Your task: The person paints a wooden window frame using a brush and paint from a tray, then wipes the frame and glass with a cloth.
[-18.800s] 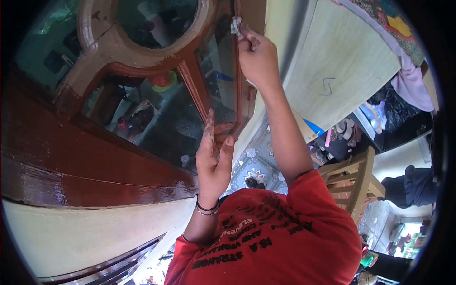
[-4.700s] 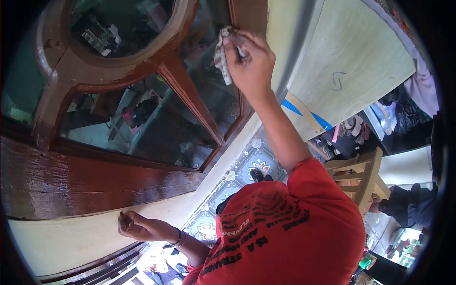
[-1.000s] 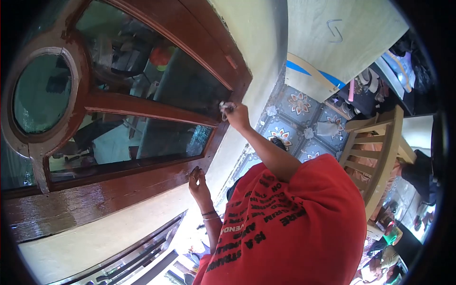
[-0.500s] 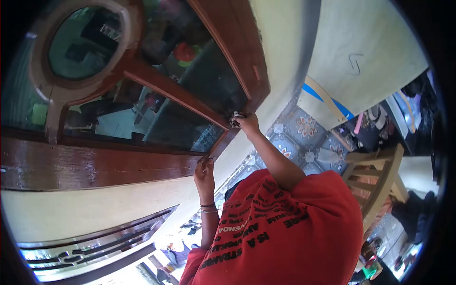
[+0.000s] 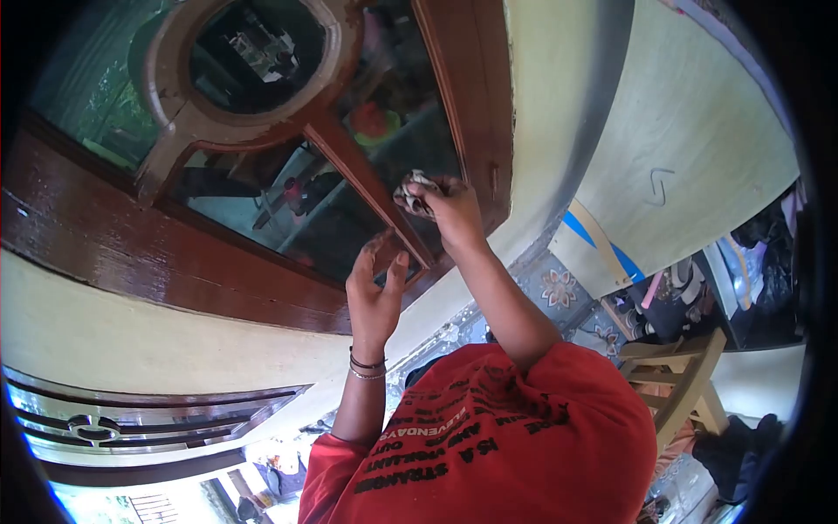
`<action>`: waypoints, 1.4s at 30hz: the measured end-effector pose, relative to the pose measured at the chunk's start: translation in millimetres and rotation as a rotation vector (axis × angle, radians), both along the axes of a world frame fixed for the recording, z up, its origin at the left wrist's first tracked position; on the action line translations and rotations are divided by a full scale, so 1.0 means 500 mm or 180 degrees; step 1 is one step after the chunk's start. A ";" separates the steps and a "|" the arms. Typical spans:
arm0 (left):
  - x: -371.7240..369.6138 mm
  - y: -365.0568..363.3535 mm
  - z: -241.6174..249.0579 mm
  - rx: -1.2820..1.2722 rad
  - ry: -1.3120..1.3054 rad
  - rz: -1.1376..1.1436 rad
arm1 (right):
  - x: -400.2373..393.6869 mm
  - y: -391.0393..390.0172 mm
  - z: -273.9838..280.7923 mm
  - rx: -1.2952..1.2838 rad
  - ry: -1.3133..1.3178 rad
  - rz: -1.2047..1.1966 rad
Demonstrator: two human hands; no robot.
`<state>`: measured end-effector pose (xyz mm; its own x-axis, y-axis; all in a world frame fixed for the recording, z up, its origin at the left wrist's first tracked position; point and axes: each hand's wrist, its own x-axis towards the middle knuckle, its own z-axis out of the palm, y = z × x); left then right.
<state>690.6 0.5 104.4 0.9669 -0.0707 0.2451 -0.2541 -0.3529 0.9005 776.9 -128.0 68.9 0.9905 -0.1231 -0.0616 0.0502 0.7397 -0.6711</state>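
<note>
My right hand (image 5: pixel 458 214) is closed around a crumpled, dark-stained rag (image 5: pixel 414 193), held in front of the glass near a slanting wooden bar (image 5: pixel 353 179). Below and to the left, my left hand (image 5: pixel 375 293) has its thumb and fingers apart, with nothing between them. Its fingertips are right at the lower pane (image 5: pixel 253 205) and overlap the frame's edge in this view. Reddish-brown wood makes up the window frame (image 5: pixel 113 223), which has a round pane (image 5: pixel 257 57) at the upper left. Dark stains show on the fingers of both hands.
A cream wall (image 5: pixel 559 113) runs along the window's right side. Further right are a pale board (image 5: pixel 681 148), a wooden chair (image 5: pixel 685 384) and piled belongings. Patterned tiles (image 5: pixel 559 288) cover the floor. A slatted vent (image 5: pixel 148 419) sits at the lower left.
My right hand has moved up and left from the frame's lower corner with the rag. My left hand has risen from the bottom rail toward the glass, its fingers opening. The view has shifted.
</note>
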 end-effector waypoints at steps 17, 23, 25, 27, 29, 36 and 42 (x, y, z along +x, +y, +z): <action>-0.010 -0.027 0.109 -0.1143 -0.0533 0.0055 | -0.082 -0.067 0.182 -0.0324 -0.1318 0.0420; 0.012 -0.063 0.124 -0.1329 -0.0062 -0.0013 | -0.085 -0.092 0.179 -0.0689 -0.1194 0.0652; 0.021 -0.069 0.114 -0.1666 -0.0035 0.0063 | -0.077 -0.116 0.167 -0.1713 -0.1312 0.0203; 0.027 -0.069 0.124 -0.1748 -0.0342 0.0254 | -0.064 -0.153 0.159 -0.2786 -0.1255 -0.0005; 0.037 -0.067 0.131 -0.1862 -0.0743 0.0516 | -0.065 -0.182 0.162 -0.2442 -0.1240 0.0417; 0.064 -0.102 0.099 -0.0311 -0.0124 0.0757 | -0.054 -0.214 0.174 -0.0232 -0.1580 0.0578; 0.042 -0.139 0.155 0.0812 -0.2192 0.0732 | -0.042 -0.193 0.179 -0.1247 -0.1493 0.0895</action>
